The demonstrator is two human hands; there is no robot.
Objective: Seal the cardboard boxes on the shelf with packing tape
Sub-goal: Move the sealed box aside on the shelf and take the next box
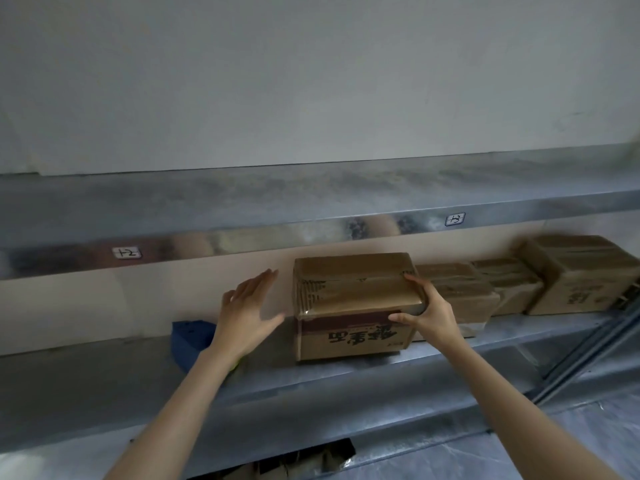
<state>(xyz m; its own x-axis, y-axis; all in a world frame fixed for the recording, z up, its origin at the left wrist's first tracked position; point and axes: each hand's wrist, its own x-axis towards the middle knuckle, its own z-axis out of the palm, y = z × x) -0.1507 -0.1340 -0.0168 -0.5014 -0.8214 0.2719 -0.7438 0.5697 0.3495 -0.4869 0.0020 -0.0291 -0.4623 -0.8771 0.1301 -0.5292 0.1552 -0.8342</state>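
Here our right hand grips the upper right corner of the box, fingers curled over the top edge and thumb pressed on the front face. Our left hand is released, with fingers straight and spread. It hovers just beside the box's left side and, as far as we can tell, is not touching it. The box stands upright in the middle of the shelf, near the front edge, with glossy tape already across its top and down its left corner.

We judge the cardboard stiff at corners and edges but soft in the middle of each panel, so the corners are the places to take hold of. The taped top looks slick, so a palm flat against each side should serve better than fingers on the film. We cannot tell its weight.

Room is tight overhead, where the upper shelf hangs low above the box. To the right, the other boxes sit close, the nearest just beside our knuckles. The left is freer — bare shelf runs up to a blue thing behind our left wrist. The way toward us is open too, though the shelf's front lip is where a sliding box could tip.
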